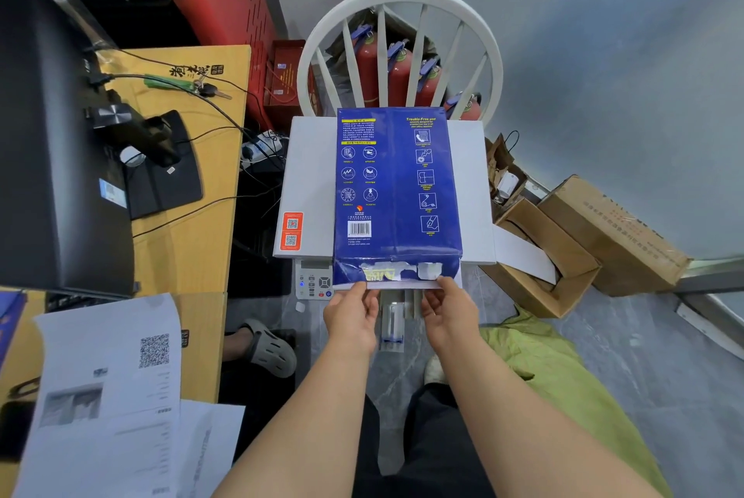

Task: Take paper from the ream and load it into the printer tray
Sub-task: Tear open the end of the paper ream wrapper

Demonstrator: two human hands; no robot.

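Note:
A blue paper ream (396, 191) lies flat on top of the white printer (310, 179), its torn open end facing me. White sheets (402, 285) stick out of that open end. My left hand (352, 316) pinches the near edge of the sheets at the left, and my right hand (449, 314) pinches it at the right. Below the ream, between my hands, part of the printer's paper tray (392, 322) shows. The printer's control panel (315, 280) sits at its front left.
A wooden desk (189, 191) at the left carries a black monitor (52, 143), cables and keys. Printed sheets (108, 397) lie at the lower left. Open cardboard boxes (563, 248) stand at the right. A white chair (402, 50) with red fire extinguishers (398, 74) stands behind the printer.

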